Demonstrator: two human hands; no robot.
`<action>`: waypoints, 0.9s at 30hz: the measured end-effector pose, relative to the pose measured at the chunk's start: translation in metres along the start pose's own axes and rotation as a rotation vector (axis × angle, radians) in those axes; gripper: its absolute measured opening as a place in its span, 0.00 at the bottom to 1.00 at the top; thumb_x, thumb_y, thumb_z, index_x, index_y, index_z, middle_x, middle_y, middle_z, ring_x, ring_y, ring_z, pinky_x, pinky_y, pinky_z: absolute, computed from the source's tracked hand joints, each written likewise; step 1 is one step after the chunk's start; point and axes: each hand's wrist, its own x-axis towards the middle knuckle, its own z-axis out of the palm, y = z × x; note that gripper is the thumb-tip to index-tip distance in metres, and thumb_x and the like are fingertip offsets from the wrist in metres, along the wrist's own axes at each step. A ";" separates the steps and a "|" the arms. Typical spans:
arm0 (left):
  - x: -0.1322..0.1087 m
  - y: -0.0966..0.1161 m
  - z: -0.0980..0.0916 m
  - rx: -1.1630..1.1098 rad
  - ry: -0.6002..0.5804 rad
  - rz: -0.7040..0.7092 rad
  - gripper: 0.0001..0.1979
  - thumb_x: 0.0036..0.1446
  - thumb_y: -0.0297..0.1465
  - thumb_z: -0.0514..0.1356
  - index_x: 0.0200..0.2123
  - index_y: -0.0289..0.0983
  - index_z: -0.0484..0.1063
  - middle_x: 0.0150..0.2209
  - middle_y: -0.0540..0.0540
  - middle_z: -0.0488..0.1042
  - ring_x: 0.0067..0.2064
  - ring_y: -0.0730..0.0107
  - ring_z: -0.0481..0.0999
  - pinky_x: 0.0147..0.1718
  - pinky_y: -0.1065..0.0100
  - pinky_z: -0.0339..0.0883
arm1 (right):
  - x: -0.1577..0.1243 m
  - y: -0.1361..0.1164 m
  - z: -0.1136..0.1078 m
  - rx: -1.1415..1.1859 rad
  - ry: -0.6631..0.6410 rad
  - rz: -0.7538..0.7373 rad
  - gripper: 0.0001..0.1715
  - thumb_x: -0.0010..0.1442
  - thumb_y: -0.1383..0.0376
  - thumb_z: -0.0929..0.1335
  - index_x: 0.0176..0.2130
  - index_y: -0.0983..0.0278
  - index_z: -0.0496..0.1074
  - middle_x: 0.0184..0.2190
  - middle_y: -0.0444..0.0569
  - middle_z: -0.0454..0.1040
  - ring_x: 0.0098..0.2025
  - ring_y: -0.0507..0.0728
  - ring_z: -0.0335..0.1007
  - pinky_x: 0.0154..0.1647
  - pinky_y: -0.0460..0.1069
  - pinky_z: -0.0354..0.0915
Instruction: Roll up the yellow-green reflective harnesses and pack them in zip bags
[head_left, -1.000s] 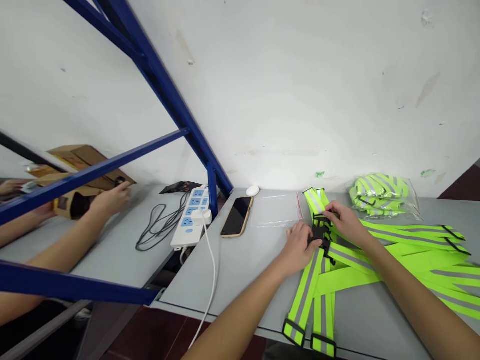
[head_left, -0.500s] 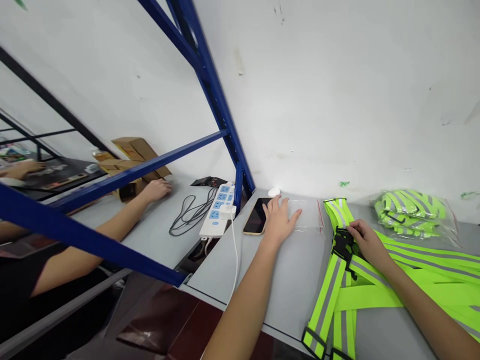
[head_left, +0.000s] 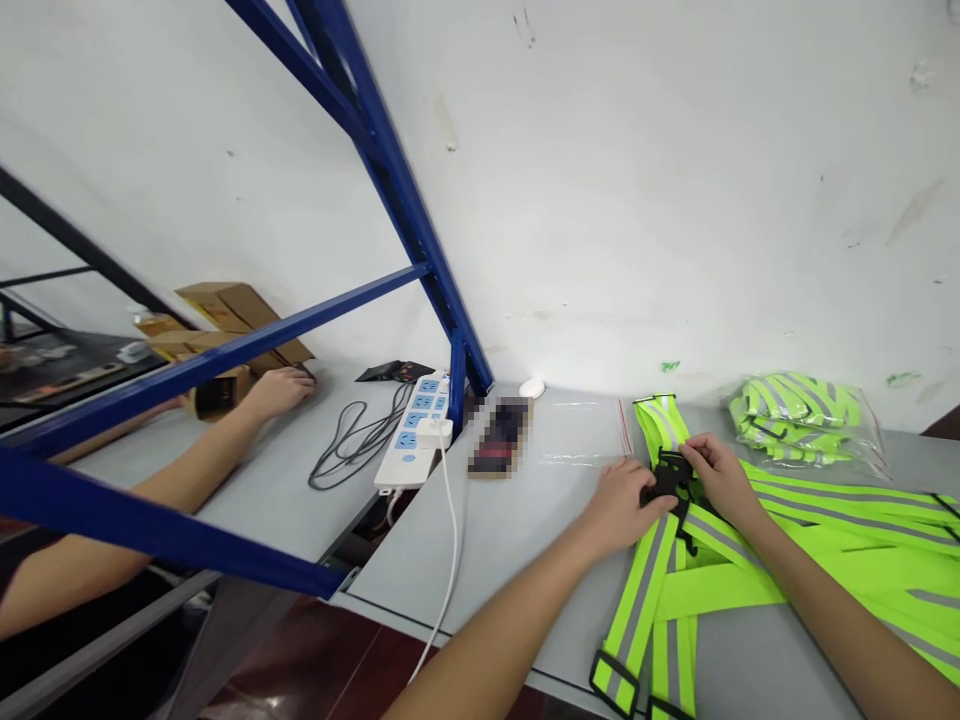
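Bright yellow-green straps [head_left: 720, 590] with grey stripes lie spread over the right part of the table. My left hand [head_left: 621, 505] has its fingers closed on the left side of a black buckle [head_left: 671, 474] near the straps' upper end. From the right, my right hand [head_left: 718, 478] pinches the upper edge of the same buckle. Black slide buckles sit on the strap ends at the table's front edge. A clear plastic bag [head_left: 581, 432] lies flat beyond my left hand.
A pixelated phone [head_left: 501, 438], a white round object [head_left: 532, 388], a power strip [head_left: 412, 430] with cables, and a bagged strap bundle [head_left: 802, 420] rest on the tables. Blue metal framing [head_left: 405, 190] rises at left. Beyond it, another person's hand [head_left: 281, 390] is near cardboard boxes [head_left: 232, 305].
My left hand has moved right, from beside the phone and over the clear bag to the black buckle, and closed on it. The view has shifted slightly right.
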 end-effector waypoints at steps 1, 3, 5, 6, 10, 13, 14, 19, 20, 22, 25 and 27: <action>0.001 -0.001 0.001 -0.052 -0.005 -0.035 0.14 0.56 0.43 0.60 0.29 0.38 0.69 0.33 0.49 0.71 0.41 0.63 0.69 0.41 0.63 0.58 | 0.000 -0.003 -0.001 -0.004 -0.009 -0.013 0.21 0.56 0.46 0.66 0.32 0.62 0.66 0.26 0.44 0.69 0.30 0.56 0.65 0.31 0.50 0.61; 0.002 -0.002 0.001 -0.134 -0.007 -0.090 0.14 0.56 0.42 0.60 0.27 0.38 0.68 0.30 0.50 0.70 0.38 0.64 0.69 0.40 0.64 0.57 | -0.001 -0.009 -0.003 -0.035 -0.049 -0.051 0.20 0.58 0.48 0.65 0.32 0.61 0.67 0.26 0.44 0.69 0.30 0.55 0.65 0.31 0.49 0.60; 0.001 -0.003 0.001 -0.186 0.005 -0.111 0.13 0.55 0.41 0.61 0.26 0.38 0.67 0.28 0.51 0.69 0.36 0.66 0.68 0.39 0.65 0.57 | -0.001 -0.015 -0.008 -0.081 -0.111 -0.095 0.18 0.60 0.50 0.65 0.32 0.61 0.67 0.26 0.44 0.68 0.29 0.55 0.64 0.30 0.49 0.60; 0.001 -0.004 0.001 -0.210 0.009 -0.113 0.13 0.54 0.40 0.61 0.26 0.38 0.66 0.27 0.52 0.68 0.35 0.66 0.68 0.37 0.66 0.57 | -0.001 -0.017 -0.010 -0.100 -0.144 -0.108 0.17 0.60 0.51 0.65 0.32 0.61 0.67 0.26 0.43 0.68 0.29 0.55 0.64 0.30 0.49 0.60; 0.003 -0.007 -0.001 -0.362 0.027 -0.124 0.16 0.55 0.42 0.58 0.23 0.37 0.64 0.24 0.53 0.63 0.29 0.70 0.64 0.30 0.69 0.55 | -0.003 -0.016 -0.010 -0.120 -0.229 -0.073 0.16 0.61 0.52 0.64 0.30 0.61 0.65 0.24 0.42 0.66 0.28 0.54 0.62 0.29 0.49 0.60; 0.006 -0.011 -0.004 -0.389 0.015 -0.123 0.20 0.56 0.45 0.56 0.21 0.37 0.61 0.22 0.54 0.59 0.27 0.73 0.61 0.27 0.70 0.52 | -0.006 -0.010 -0.001 -0.127 -0.205 -0.048 0.16 0.61 0.52 0.64 0.31 0.60 0.64 0.25 0.42 0.67 0.29 0.55 0.64 0.31 0.49 0.61; 0.008 -0.013 -0.005 -0.374 0.010 -0.117 0.21 0.57 0.46 0.56 0.21 0.37 0.61 0.22 0.54 0.59 0.27 0.73 0.60 0.26 0.70 0.52 | -0.007 -0.008 0.002 -0.120 -0.193 -0.054 0.15 0.61 0.52 0.64 0.32 0.60 0.64 0.26 0.42 0.68 0.30 0.55 0.65 0.32 0.50 0.61; 0.009 -0.017 -0.006 -0.287 0.031 -0.086 0.17 0.58 0.45 0.55 0.26 0.38 0.63 0.24 0.54 0.61 0.28 0.73 0.61 0.27 0.70 0.53 | -0.005 -0.005 0.004 -0.111 -0.182 -0.034 0.19 0.60 0.49 0.63 0.37 0.61 0.66 0.31 0.45 0.71 0.34 0.56 0.69 0.36 0.50 0.65; 0.009 -0.017 -0.005 -0.277 0.025 -0.079 0.17 0.57 0.45 0.56 0.27 0.38 0.63 0.24 0.54 0.62 0.28 0.73 0.61 0.27 0.70 0.53 | -0.002 -0.006 0.002 -0.137 -0.165 -0.015 0.20 0.61 0.48 0.62 0.38 0.62 0.67 0.32 0.46 0.72 0.35 0.56 0.70 0.36 0.50 0.66; 0.008 -0.016 -0.005 -0.265 0.009 -0.066 0.16 0.57 0.44 0.56 0.28 0.38 0.64 0.24 0.54 0.62 0.27 0.73 0.61 0.27 0.70 0.53 | 0.008 -0.006 0.000 -0.195 -0.124 0.019 0.23 0.62 0.47 0.59 0.41 0.63 0.68 0.35 0.49 0.74 0.37 0.57 0.71 0.37 0.51 0.66; 0.008 -0.014 -0.005 -0.222 0.013 -0.044 0.16 0.58 0.44 0.55 0.28 0.38 0.64 0.24 0.54 0.62 0.28 0.72 0.61 0.26 0.70 0.53 | 0.032 -0.009 0.003 -0.284 -0.090 0.034 0.23 0.62 0.50 0.60 0.45 0.65 0.68 0.39 0.53 0.74 0.39 0.58 0.71 0.40 0.51 0.66; 0.007 -0.013 -0.005 -0.189 0.022 -0.033 0.16 0.58 0.44 0.55 0.27 0.38 0.64 0.24 0.54 0.62 0.28 0.72 0.61 0.26 0.70 0.53 | 0.052 -0.012 0.012 -0.361 -0.101 0.017 0.21 0.60 0.54 0.63 0.46 0.65 0.69 0.40 0.53 0.74 0.41 0.59 0.71 0.42 0.52 0.64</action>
